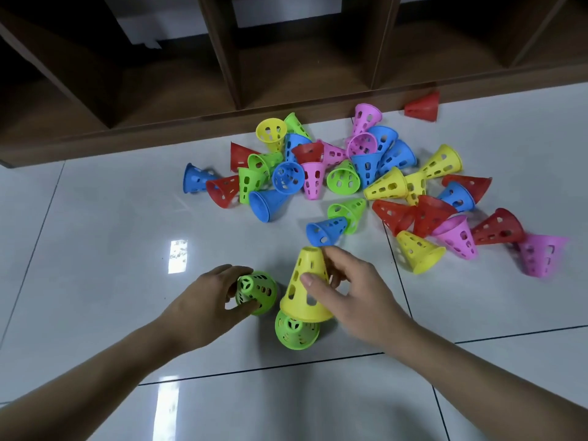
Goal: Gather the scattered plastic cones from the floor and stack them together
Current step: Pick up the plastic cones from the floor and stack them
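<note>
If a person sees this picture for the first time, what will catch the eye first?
First, the bright heap of perforated plastic cones in five colours, scattered on the glossy white tiled floor before a dark wooden shelf. Then the two hands near the camera: the right hand grips a yellow perforated cone, the left hand a green perforated cone.

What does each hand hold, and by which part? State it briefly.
The left hand grips a green cone around its narrow top. The right hand holds a yellow cone by its upper wall, thumb in front, fingers behind.
</note>
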`<state>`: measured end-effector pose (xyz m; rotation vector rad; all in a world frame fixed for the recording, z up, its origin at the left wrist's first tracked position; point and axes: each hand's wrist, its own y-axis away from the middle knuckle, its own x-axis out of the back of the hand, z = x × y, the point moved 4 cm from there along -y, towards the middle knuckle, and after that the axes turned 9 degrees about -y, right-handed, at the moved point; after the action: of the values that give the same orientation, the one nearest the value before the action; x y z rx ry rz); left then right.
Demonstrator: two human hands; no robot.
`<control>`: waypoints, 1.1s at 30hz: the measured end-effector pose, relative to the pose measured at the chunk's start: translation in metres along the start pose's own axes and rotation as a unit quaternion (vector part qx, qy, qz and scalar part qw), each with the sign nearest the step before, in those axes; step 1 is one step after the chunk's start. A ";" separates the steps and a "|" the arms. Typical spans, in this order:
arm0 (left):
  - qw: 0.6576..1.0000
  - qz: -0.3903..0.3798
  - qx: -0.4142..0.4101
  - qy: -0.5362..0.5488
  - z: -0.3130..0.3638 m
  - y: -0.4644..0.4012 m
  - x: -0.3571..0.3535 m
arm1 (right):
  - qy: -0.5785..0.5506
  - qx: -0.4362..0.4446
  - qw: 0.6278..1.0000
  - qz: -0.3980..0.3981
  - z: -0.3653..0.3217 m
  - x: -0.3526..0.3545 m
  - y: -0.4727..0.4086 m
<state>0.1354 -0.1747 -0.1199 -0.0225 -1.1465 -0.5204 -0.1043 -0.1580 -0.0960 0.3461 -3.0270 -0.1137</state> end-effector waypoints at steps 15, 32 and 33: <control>0.994 -0.018 0.083 0.075 0.027 -0.088 0.028 | 0.208 0.070 0.962 -0.161 0.042 -0.005 0.014; 0.964 -0.192 0.120 -0.139 0.083 -0.169 -0.070 | 0.478 -0.313 0.819 0.055 0.091 0.153 -0.025; 0.962 -0.201 0.126 -0.135 0.081 -0.164 -0.071 | 0.487 -0.321 0.811 0.045 0.092 0.152 -0.024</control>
<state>-0.0228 -0.2700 -0.1875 0.3771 -1.4892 -0.7423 -0.2558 -0.2097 -0.1769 0.1186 -1.8285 -0.6860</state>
